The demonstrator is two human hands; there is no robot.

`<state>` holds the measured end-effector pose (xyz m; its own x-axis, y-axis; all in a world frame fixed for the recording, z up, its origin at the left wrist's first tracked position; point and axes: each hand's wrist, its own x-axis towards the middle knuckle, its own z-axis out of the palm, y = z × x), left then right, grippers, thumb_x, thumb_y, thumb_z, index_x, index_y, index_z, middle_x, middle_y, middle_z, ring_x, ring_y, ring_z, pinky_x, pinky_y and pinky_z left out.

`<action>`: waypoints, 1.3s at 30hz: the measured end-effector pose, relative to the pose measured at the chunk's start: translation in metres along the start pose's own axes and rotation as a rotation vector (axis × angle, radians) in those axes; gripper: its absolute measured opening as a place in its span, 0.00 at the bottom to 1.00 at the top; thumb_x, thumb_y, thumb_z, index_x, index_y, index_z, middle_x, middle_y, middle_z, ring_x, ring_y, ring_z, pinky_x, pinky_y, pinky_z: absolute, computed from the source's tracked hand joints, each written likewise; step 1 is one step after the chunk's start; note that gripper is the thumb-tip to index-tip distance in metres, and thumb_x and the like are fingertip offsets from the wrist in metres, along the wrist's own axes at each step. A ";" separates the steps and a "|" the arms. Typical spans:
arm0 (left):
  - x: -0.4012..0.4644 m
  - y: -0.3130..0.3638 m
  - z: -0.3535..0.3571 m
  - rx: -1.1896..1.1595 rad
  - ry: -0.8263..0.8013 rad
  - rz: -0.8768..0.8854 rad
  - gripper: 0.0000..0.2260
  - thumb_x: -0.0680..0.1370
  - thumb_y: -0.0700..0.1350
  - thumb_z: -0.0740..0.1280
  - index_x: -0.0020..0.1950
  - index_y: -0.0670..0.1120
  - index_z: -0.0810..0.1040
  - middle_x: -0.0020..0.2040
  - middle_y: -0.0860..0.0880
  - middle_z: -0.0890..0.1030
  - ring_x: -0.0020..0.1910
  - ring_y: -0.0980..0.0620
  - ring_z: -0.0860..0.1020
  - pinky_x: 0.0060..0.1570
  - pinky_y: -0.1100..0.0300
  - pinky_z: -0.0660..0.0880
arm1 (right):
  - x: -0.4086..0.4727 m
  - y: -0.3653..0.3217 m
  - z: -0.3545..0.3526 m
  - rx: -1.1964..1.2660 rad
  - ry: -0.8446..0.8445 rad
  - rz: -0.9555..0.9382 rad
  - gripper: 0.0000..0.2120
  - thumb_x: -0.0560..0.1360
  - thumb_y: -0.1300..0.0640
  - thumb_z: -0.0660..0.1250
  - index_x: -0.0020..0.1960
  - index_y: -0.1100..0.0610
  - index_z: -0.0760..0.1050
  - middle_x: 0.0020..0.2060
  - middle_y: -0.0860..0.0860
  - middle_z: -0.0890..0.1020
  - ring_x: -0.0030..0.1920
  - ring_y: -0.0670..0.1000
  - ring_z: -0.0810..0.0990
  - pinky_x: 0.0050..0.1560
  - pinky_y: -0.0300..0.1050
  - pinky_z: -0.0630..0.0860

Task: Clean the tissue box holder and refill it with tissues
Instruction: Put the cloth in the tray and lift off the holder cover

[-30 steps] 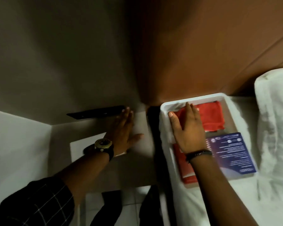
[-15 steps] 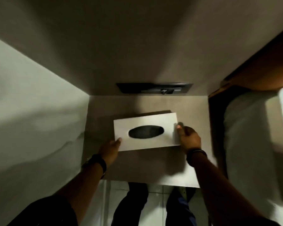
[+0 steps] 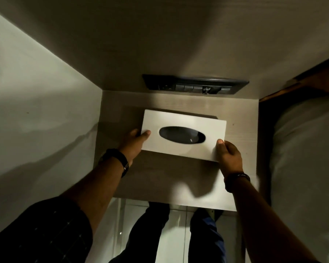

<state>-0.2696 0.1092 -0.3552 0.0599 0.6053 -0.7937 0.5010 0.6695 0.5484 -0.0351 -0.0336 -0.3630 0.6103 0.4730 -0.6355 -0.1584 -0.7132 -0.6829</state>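
A white rectangular tissue box holder (image 3: 182, 150) with a dark oval slot on top is held a little above a small wooden bedside shelf (image 3: 159, 179), slightly tilted. My left hand (image 3: 136, 142) grips its left end, thumb on top. At the front right corner my right hand (image 3: 228, 153) holds it, also with the thumb on top. No tissue shows through the slot.
A dark switch panel (image 3: 195, 85) sits on the wall just behind the shelf. A pale wall (image 3: 36, 111) closes the left side. A white-covered bed (image 3: 307, 158) runs along the right. My legs (image 3: 178, 240) and the tiled floor show below the shelf's front edge.
One second ago my right hand lay on a red cloth in a tray on the bed. Both hands have since taken the holder's ends and raised it toward me, tilting it slightly.
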 end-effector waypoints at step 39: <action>-0.099 -0.027 -0.011 -0.123 0.033 0.019 0.07 0.77 0.49 0.67 0.54 0.55 0.76 0.55 0.46 0.81 0.53 0.45 0.79 0.55 0.45 0.77 | -0.083 0.003 -0.043 0.125 -0.051 -0.060 0.04 0.78 0.54 0.65 0.44 0.51 0.74 0.41 0.47 0.77 0.41 0.45 0.76 0.40 0.40 0.71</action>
<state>-0.2982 0.0359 -0.2882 0.0388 0.6311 -0.7747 0.3899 0.7043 0.5933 -0.0528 -0.0973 -0.2969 0.5821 0.5404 -0.6075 -0.2201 -0.6146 -0.7575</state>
